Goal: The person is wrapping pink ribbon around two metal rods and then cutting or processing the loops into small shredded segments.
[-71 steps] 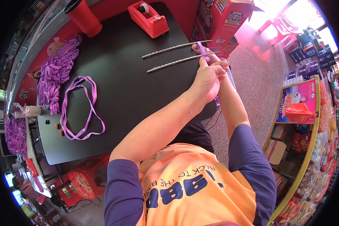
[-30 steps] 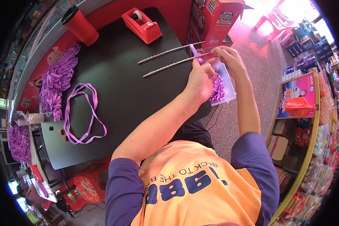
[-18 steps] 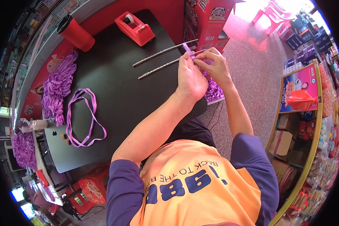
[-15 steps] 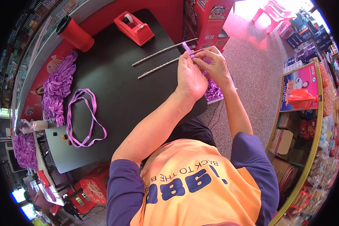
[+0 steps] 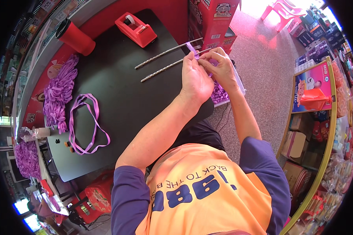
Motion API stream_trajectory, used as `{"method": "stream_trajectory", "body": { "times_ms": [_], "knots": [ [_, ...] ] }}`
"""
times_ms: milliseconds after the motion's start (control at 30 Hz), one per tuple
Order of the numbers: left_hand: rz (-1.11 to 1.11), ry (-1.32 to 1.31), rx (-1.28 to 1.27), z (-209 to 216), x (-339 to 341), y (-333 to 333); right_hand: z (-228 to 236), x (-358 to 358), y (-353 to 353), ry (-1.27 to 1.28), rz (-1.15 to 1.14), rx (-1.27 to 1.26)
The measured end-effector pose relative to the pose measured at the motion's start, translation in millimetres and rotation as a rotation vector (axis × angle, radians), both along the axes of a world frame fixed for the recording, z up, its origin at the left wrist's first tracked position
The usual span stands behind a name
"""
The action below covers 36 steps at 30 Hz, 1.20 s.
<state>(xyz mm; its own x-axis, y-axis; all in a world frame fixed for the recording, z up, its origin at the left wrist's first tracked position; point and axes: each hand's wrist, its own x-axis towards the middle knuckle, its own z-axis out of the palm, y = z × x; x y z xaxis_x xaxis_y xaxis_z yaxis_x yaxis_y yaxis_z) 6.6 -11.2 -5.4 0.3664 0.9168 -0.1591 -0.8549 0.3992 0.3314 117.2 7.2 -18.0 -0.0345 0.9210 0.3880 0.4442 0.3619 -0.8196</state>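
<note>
Left to right: a ribbon loop (image 5: 86,125) lies on the black table (image 5: 121,90); two metal rods (image 5: 164,58) lie beside your left hand (image 5: 196,78); it and your right hand (image 5: 221,66) pinch one purple ribbon strip (image 5: 192,49) at the table's edge.

You see bright daylight from the upper right | glare whitens the floor (image 5: 262,8) there | black table (image 5: 117,90) shows soft sheen | edges bend and darken to black | centre sharp, rim details smeared
</note>
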Motion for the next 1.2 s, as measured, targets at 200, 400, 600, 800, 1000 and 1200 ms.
{"method": "stream_trajectory", "body": {
  "times_ms": [200,400,600,800,1000,1200],
  "knots": [
    [0.005,-0.008,0.014,-3,0,0,-7,-2,2,0.051,-0.005,-0.035],
    [0.004,-0.024,0.073,-4,1,0,-11,-3,1,0.107,0.020,-0.071],
    [0.007,-0.040,0.072,-3,1,0,-13,-2,1,0.122,0.016,-0.073],
    [0.013,-0.037,0.047,-4,-1,0,-12,-1,2,0.102,0.019,-0.041],
    [0.013,0.125,-0.107,10,-1,-5,8,21,29,0.024,-0.153,0.047],
    [-0.010,0.137,-0.044,10,0,-5,22,27,72,-0.044,0.179,-0.487]
  ]
}}
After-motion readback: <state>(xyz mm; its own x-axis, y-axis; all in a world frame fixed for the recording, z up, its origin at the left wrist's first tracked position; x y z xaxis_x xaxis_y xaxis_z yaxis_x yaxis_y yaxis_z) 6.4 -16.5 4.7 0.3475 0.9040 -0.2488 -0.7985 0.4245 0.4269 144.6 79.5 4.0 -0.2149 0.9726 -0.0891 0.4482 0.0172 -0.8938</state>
